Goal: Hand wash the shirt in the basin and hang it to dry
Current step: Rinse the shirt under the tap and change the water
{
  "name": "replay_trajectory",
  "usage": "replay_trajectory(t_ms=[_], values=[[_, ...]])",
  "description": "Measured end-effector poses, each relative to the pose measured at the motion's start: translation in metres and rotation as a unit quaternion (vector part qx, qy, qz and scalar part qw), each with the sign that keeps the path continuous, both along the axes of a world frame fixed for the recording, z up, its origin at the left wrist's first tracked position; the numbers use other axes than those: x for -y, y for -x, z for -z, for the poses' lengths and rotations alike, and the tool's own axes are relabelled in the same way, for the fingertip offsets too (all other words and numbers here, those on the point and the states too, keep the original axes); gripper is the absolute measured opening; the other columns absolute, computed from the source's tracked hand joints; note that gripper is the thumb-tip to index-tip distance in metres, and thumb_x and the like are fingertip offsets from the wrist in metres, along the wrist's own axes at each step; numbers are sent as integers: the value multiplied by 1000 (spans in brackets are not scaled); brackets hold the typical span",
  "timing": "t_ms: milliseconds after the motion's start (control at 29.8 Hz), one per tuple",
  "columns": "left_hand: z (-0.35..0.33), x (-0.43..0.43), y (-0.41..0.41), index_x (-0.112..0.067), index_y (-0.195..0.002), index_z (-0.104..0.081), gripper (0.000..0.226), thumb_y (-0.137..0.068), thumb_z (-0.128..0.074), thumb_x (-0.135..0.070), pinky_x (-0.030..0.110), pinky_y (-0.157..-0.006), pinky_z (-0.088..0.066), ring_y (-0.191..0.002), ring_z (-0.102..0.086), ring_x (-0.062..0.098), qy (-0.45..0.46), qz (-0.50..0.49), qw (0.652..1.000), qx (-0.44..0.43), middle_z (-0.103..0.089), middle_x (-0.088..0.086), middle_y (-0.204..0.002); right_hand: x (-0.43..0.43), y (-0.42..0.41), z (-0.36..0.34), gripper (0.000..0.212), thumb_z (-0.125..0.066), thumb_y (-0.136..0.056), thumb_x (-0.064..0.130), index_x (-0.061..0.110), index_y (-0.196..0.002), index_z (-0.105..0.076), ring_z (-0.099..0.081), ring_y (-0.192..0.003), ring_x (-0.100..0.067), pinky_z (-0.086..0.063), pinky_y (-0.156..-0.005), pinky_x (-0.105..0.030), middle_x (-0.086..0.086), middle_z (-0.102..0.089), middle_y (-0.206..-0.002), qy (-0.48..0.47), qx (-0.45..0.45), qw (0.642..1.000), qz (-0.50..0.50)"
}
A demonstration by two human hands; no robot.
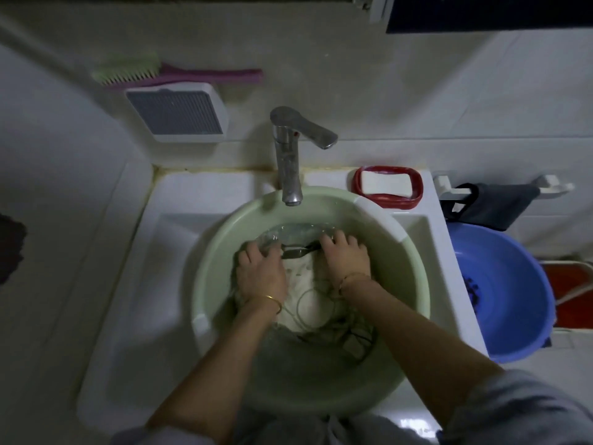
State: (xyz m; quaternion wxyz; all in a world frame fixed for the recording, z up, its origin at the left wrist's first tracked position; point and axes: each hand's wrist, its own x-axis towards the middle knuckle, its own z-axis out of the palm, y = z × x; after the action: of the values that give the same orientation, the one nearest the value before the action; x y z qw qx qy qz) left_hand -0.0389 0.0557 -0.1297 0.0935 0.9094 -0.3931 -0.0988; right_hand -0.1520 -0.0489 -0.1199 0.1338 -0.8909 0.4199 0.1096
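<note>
While the left hand [261, 277] grips the shirt [305, 285] in the basin [224, 226], the right hand [348, 261] presses it, fingers spread.

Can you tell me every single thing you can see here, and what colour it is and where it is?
green basin: one, pale green, in the white sink, holds water
shirt: one, whitish, wet, in the green basin
faucet: one, silver, above the basin's far rim
soap: one bar, white, in a red soap dish right of the faucet
brush: one, green bristles, pink handle, on the wall
ribbed box: one, white and grey, below the brush
blue basin: one, right of the sink
dark cloth: one, over a white rail
bracelets: two, gold, one per wrist
left hand: grips the shirt
right hand: presses on the shirt
</note>
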Motion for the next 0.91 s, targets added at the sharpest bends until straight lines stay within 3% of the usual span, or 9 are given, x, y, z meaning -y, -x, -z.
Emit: replay_trajectory(t_ms=[101,201,336,470,537,604,705,772,906], values=[[18,3,11,-37,-148,-8,53,-98,-25,-37,40,-107,-25,-141,-16,30,-94,55,994,11,-7,12,-156,-13,-1,27,55,-35,-98,23,26,-149,-14,-26,-135,-39,-24,-110,-54,-13,-18,-153,-12,-44,999,24],[32,0,18,-32,-150,3,54,-96,-6,-31,41,-108,-23,-143,-13,28,-164,102,981,20,-6,10,-158,-23,-4,43,57,-31,-100,29,25,-150,-6,-2,-141,-47,-10,-109,-65,-11,9,-158,31,-106,990,-91],[41,-3,10,-25,-151,-6,51,-102,-18,-32,46,-114,-14,-144,-9,29,-225,114,967,-25,-5,7,-159,-13,1,50,59,-20,-99,47,31,-150,5,8,-141,-46,-8,-107,-67,-11,15,-157,50,-133,980,-137],[47,-1,7,-28,-150,-4,58,-99,-27,-42,44,-112,-19,-143,-10,29,-183,92,979,-15,-5,10,-157,-23,0,46,66,-28,-99,39,24,-149,12,-3,-142,-42,-20,-106,-61,-12,11,-157,36,-123,983,-127],[45,-1,6,-18,-147,-21,60,-93,-42,-35,40,-108,-26,-133,-27,31,-130,49,990,-9,-23,14,-148,-23,-2,43,64,-32,-98,37,24,-149,4,-13,-139,-41,-21,-104,-61,-12,-1,-157,50,-137,977,-154],[40,-1,-1,-14,-130,-47,43,-88,-49,-25,35,-101,-32,-121,-37,30,-72,-7,997,-22,-39,13,-133,-19,-5,34,52,-31,-98,29,19,-147,-15,-26,-134,-37,-27,-103,-56,-16,-23,-150,56,-127,988,-60],[30,-2,-14,-19,-107,-65,25,-86,-52,-19,35,-94,-40,-111,-46,30,42,-56,995,-77,-53,10,-116,-11,-11,20,32,-41,-95,23,14,-125,-43,-42,-120,-31,-37,-98,-44,-14,-46,-131,-19,-21,996,82],[10,2,-17,-13,-106,-67,22,-88,-54,-12,25,-84,-43,-102,-56,22,149,-88,967,-187,-62,5,-107,-6,-12,4,29,-58,-85,26,14,-110,-52,-48,-109,-26,-43,-94,-35,-11,-52,-118,-102,109,982,120],[-46,7,-12,-5,-99,-66,16,-89,-55,0,18,-73,-39,-86,-53,14,249,-31,881,-400,-62,5,-89,-10,2,-41,35,-81,-68,12,15,-85,-51,-50,-82,-15,-40,-65,-16,1,-52,-85,-254,338,892,162]])
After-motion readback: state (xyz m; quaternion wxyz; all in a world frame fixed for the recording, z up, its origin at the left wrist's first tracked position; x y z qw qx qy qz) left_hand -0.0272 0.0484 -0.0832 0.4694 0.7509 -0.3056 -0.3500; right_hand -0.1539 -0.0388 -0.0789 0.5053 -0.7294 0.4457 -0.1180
